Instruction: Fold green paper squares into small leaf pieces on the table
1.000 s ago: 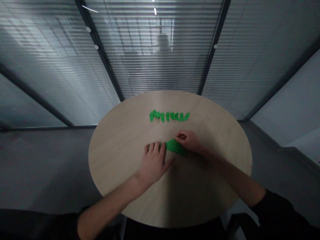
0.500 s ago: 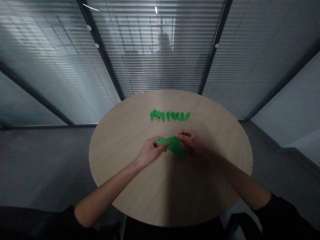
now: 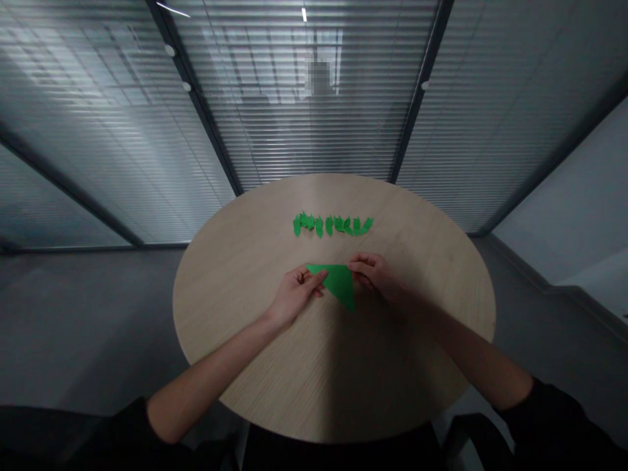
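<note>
A green paper triangle (image 3: 340,282), apparently folded, is stretched between my hands above the round table, one point hanging towards me. My left hand (image 3: 300,288) pinches its left corner, thumb on top and fingers underneath. At its upper right corner, the fingertips of my right hand (image 3: 373,273) grip the paper, the thumb side nearest the edge. Beyond the hands, several small folded green paper pieces (image 3: 330,226) lie in a row on the tabletop.
The round wooden table (image 3: 235,261) fills the middle of the view. Behind it stand glass partitions with horizontal blinds (image 3: 314,137) and dark frames. A white wall (image 3: 579,196) is on the right, and grey carpet (image 3: 98,314) surrounds the table.
The paper triangle has turned slightly, so its upper edge is now level and its lower point has shifted left. Its left corner has risen with my left hand. Both hands keep their hold.
</note>
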A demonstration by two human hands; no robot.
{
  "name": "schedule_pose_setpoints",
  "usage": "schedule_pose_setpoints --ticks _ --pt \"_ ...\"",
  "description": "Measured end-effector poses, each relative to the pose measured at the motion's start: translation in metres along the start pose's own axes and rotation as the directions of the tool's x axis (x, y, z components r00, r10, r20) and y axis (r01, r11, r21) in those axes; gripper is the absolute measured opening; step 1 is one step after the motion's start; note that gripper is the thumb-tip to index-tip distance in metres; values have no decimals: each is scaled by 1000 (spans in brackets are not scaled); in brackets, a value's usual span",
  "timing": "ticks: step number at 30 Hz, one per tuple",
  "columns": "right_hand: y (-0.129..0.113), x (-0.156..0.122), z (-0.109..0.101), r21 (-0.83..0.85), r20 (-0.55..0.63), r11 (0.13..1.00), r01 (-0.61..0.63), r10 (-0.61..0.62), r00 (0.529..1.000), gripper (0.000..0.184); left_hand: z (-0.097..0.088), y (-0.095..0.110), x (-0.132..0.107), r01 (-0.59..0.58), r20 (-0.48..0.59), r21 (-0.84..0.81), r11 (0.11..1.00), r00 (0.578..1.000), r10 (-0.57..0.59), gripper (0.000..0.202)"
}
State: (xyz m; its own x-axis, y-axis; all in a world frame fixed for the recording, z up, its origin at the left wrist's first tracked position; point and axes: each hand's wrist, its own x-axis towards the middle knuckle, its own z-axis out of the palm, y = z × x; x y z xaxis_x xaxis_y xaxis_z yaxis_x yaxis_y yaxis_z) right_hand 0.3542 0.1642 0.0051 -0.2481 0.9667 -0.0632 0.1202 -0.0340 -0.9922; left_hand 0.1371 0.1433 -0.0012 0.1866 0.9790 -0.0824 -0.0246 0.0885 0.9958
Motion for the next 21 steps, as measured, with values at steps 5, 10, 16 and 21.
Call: schedule_pose_setpoints --ticks 5,10,16,21 --pt "1 2 1 -67 -18 998 4 -5 1000 30 0 -1 1 -22 -15 46 999 1000 22 38" --pt "-1 -1 2 -153 114 984 86 -68 991 35 1 2 1 -43 90 53 998 995 38 38" --pt "-2 -6 8 -172 197 980 97 -62 979 44 3 1 1 -52 158 46 998 986 44 42" --pt "-3 -6 8 -114 164 991 67 -48 985 43 3 2 -1 -44 251 101 994 968 17 40"
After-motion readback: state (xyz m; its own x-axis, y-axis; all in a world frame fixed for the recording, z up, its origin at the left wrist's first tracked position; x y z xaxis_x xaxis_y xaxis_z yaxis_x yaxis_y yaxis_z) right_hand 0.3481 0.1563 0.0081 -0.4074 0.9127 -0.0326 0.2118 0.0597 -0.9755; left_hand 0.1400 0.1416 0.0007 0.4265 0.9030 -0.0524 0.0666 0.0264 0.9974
